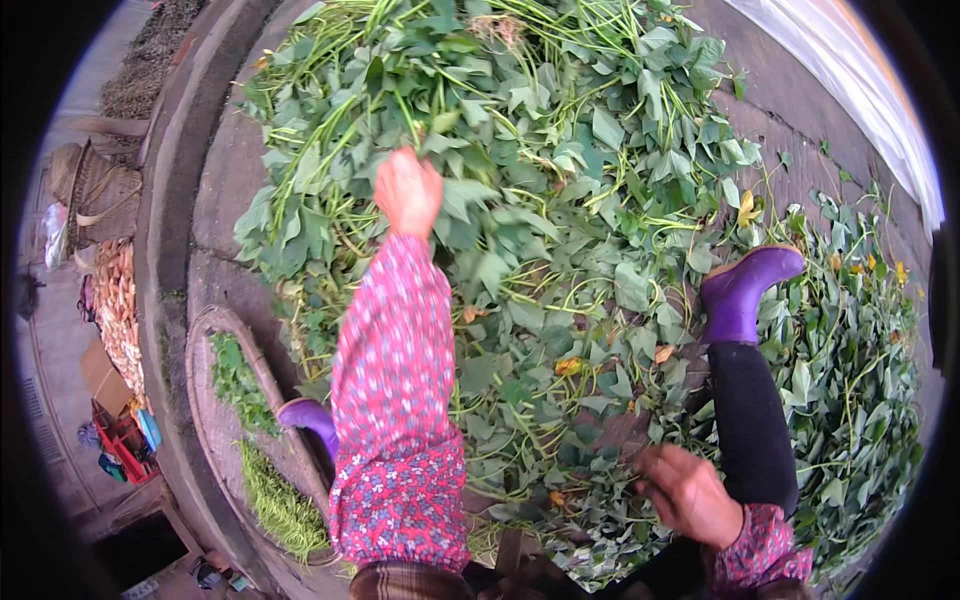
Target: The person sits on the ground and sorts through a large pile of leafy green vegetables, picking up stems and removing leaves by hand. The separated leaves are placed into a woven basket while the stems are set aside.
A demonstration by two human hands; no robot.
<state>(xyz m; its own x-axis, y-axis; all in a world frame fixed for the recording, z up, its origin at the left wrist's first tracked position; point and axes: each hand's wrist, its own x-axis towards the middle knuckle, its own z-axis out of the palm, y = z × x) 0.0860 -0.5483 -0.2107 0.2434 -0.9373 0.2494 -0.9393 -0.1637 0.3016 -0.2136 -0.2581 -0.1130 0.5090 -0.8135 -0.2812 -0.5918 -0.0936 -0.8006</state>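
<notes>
A broad heap of leafy green vines (540,217), with long pale stems and some yellowed leaves, covers the ground before me. My left hand (409,191) reaches into its upper left part, its fingers closed on a vine stem; the hand is slightly blurred. Near my right knee, my right hand (690,491) hangs above the lower leaves with its fingers bent and blurred; whether something small is between them cannot be told. Purple boots (739,289) are on my feet, the right one among the vines.
At left, a round woven tray (259,352) holds green leaves (240,382) and a pile of cut stems (281,502). Past a raised concrete edge (169,300) are a wicker basket (109,195), corn cobs (118,315) and a red crate (124,446). White sheeting (847,82) lies at upper right.
</notes>
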